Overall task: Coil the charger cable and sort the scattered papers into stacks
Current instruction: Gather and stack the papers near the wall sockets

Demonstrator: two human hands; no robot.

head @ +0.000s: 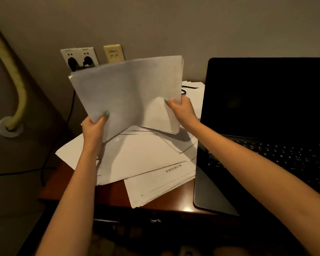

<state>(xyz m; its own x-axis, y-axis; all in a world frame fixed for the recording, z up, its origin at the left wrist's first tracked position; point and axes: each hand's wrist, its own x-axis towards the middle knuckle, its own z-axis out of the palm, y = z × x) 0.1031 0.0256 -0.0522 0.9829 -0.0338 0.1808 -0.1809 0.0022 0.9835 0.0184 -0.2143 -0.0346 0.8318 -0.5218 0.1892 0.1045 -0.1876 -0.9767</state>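
Left hand (94,126) grips the lower left edge of a sheaf (129,93), thumb on the front face. Right hand (181,109) grips the lower right edge the same way. The sheaf is held upright above the counter (111,194), slightly tilted; can't tell if its bottom edge touches the pile. Loose papers (146,163) lie fanned and untidy under it, some overhanging the counter's left edge. An open laptop (266,108) with a dark screen sits just right of the pile. A black cable (72,104) hangs uncoiled from the wall outlet (79,57), left of the counter.
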